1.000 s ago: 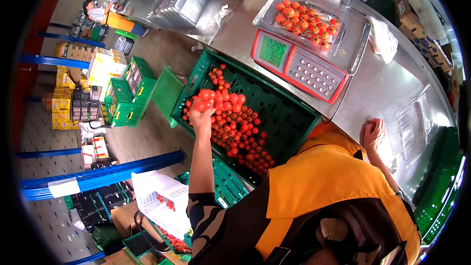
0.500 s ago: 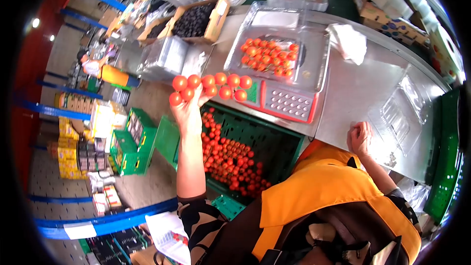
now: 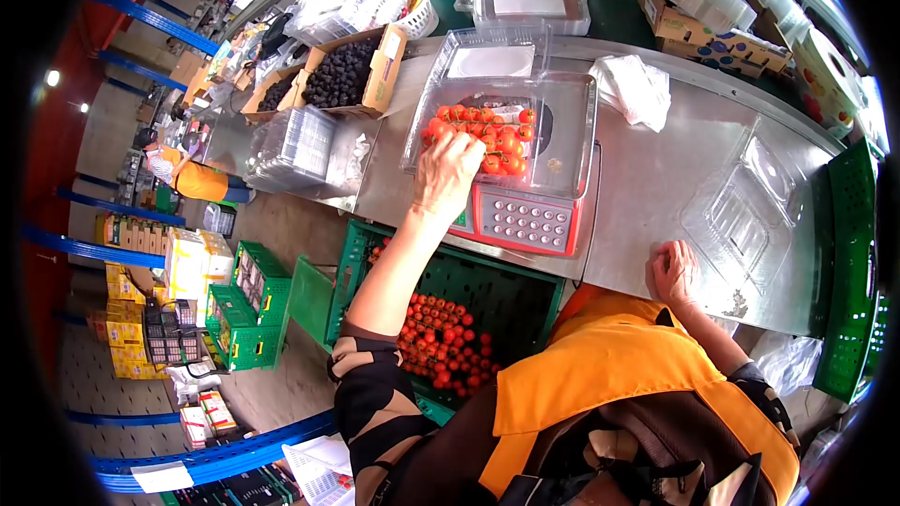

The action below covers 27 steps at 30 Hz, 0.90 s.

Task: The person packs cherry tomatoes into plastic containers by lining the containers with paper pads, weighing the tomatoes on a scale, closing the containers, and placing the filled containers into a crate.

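My left hand (image 3: 448, 171) reaches over the clear plastic tray (image 3: 569, 145), its fingers closed on a vine of cherry tomatoes at the tray's left side. More cherry tomatoes (image 3: 506, 142) on vines lie in that tray, whose lid stands open at the back. Under it is a red weighing scale (image 3: 527, 217) with a keypad facing me. A dark green crate (image 3: 511, 283) below the bench edge holds many loose-looking tomatoes (image 3: 441, 342). My right hand (image 3: 677, 274) rests at the steel bench's front edge, fingers curled, with nothing visible in it.
An open clear container (image 3: 741, 225) lies on the steel bench (image 3: 628, 187) to the right, near a crumpled white cloth (image 3: 633, 91). Boxes of dark grapes (image 3: 342, 72) and stacked clear containers (image 3: 292, 148) stand left. A person (image 3: 192, 173) stands far left.
My left hand has carried the tomato vine from above the crate to the right and into the tray. My right hand stays at the bench edge. The view has shifted slightly.
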{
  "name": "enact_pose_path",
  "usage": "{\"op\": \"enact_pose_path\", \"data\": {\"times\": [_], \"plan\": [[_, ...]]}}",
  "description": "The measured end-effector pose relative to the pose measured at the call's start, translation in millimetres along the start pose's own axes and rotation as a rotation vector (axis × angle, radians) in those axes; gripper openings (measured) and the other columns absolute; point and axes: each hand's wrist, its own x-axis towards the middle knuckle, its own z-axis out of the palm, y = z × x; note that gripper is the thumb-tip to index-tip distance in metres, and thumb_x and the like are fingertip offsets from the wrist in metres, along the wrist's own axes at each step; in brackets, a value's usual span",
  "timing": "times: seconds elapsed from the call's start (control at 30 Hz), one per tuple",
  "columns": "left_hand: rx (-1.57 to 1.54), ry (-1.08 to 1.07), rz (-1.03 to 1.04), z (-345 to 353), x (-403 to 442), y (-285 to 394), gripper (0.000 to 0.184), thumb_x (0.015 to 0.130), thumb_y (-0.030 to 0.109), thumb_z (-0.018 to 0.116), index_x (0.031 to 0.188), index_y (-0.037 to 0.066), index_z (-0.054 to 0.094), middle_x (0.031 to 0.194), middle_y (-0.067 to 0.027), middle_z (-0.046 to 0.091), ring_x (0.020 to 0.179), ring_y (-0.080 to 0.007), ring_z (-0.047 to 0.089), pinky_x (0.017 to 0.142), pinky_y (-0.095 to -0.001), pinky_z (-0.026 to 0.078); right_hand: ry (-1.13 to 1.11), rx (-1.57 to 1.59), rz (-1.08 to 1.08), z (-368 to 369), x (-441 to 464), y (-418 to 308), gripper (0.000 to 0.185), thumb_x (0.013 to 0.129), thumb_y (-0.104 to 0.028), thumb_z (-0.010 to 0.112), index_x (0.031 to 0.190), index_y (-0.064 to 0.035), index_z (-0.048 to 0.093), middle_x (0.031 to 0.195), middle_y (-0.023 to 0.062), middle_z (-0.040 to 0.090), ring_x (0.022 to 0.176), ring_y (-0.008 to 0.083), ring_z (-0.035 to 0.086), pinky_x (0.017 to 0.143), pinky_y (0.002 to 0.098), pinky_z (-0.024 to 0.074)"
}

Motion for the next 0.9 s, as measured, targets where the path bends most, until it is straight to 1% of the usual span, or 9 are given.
{"op": "enact_pose_path", "data": {"times": [0.17,0.23,0.33,0.43,0.47,0.53,0.57,0.7,0.9], "plan": [[-0.357,0.124,-0.074,-7,-36,-1,0.019,0.087,0.006,0.071,0.106,0.004,0.071,0.108,-0.0116,0.068,0.101,-0.0261,0.066,0.085,-0.0344,0.055,0.002,-0.007,-0.047,-1,2,1,0.009,0.081,-0.008,0.06,0.09,-0.0063,0.058,0.085,0.0123,0.057,0.083,0.0333,0.058,0.076,0.0435,0.0472],[-0.443,0.165,-0.32,-36,-71,2,0.018,0.089,0.003,0.069,0.107,0.003,0.07,0.108,-0.0124,0.068,0.1,-0.0252,0.067,0.086,-0.0326,0.054,-0.017,0.005,-0.039,4,0,2,0.01,0.082,-0.008,0.06,0.091,-0.0063,0.059,0.085,0.0125,0.057,0.082,0.0334,0.058,0.075,0.0432,0.047],[-0.302,0.3,-0.533,-49,-161,-32,0.017,0.09,0.001,0.066,0.106,0.004,0.07,0.102,-0.0134,0.07,0.093,-0.027,0.069,0.08,-0.0346,0.054,-0.027,0.002,-0.064,9,0,7,0.01,0.084,-0.008,0.059,0.094,-0.0066,0.06,0.089,0.013,0.059,0.084,0.0344,0.06,0.076,0.0436,0.0481],[-0.052,0.126,-0.681,-38,-284,-63,0.011,0.09,0.004,0.065,0.101,0.005,0.067,0.094,-0.0156,0.068,0.086,-0.0368,0.067,0.073,-0.0444,0.053,-0.036,-0.012,-0.076,13,-1,14,0.011,0.084,-0.008,0.058,0.095,-0.0071,0.06,0.091,0.0132,0.06,0.086,0.0348,0.06,0.077,0.0444,0.0487],[-0.079,0.014,-0.831,-28,-321,-58,0.01,0.089,0.006,0.066,0.1,0.007,0.067,0.093,-0.0162,0.067,0.087,-0.0368,0.066,0.073,-0.0453,0.051,-0.036,-0.019,-0.074,14,-1,16,0.011,0.085,-0.008,0.058,0.096,-0.0072,0.06,0.091,0.0133,0.06,0.086,0.0349,0.06,0.078,0.0445,0.0488],[-0.117,-0.136,-0.864,0,-378,-39,0.008,0.088,0.008,0.066,0.096,0.008,0.067,0.092,-0.0142,0.064,0.089,-0.0356,0.064,0.076,-0.0448,0.052,-0.04,-0.028,-0.092,14,-1,16,0.011,0.085,-0.008,0.058,0.096,-0.0072,0.06,0.092,0.0133,0.061,0.086,0.035,0.061,0.078,0.0444,0.0488],[-0.089,-0.198,-0.929,14,-392,-18,0.01,0.085,0.007,0.068,0.095,0.01,0.068,0.093,-0.0128,0.063,0.087,-0.0355,0.063,0.077,-0.0443,0.052,-0.043,-0.035,-0.102,13,-1,17,0.011,0.085,-0.009,0.058,0.096,-0.0072,0.06,0.092,0.0134,0.061,0.086,0.0351,0.061,0.078,0.0444,0.0489],[-0.038,-0.413,-0.851,72,-420,21,0.015,0.086,0.006,0.066,0.099,0.011,0.071,0.104,-0.0112,0.059,0.1,-0.0315,0.061,0.086,-0.0437,0.053,-0.079,-0.058,-0.086,13,-2,18,0.013,0.089,-0.013,0.055,0.099,-0.0059,0.06,0.095,0.0153,0.062,0.09,0.0356,0.062,0.08,0.0438,0.0491],[0.231,-0.543,-0.747,91,-415,19,0.015,0.087,0.007,0.062,0.102,0.01,0.066,0.111,-0.0114,0.055,0.111,-0.0294,0.058,0.096,-0.0485,0.048,-0.04,-0.047,-0.097,14,-2,16,0.011,0.086,-0.01,0.057,0.096,-0.0065,0.06,0.093,0.0142,0.061,0.087,0.0352,0.061,0.078,0.0443,0.0491]]}}
